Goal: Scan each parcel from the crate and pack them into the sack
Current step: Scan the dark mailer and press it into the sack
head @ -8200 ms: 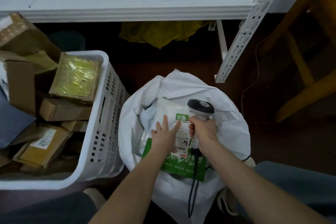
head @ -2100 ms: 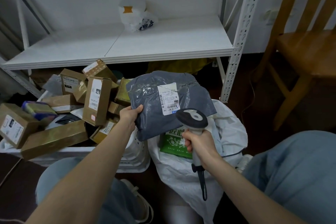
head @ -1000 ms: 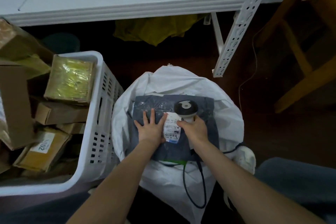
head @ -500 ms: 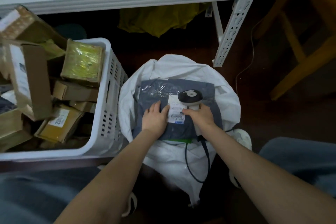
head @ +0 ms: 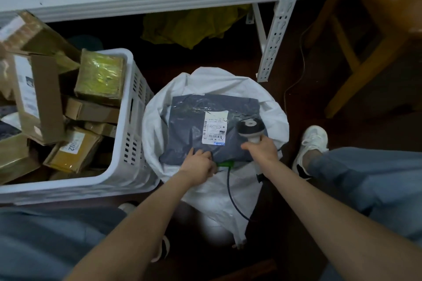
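The left hand (head: 198,163) pinches the near edge of the grey parcel (head: 187,125), lying sideways in the sack (head: 219,84). The right hand (head: 262,149) wraps the scanner (head: 250,128).

grey parcel (head: 194,130) (white label (head: 214,127)), white sack (head: 269,102), white crate (head: 132,143).

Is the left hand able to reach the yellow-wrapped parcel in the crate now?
Probably yes: the yellow-wrapped parcel lies uncovered atop the crate's pile, and the left hand carries no scanner.
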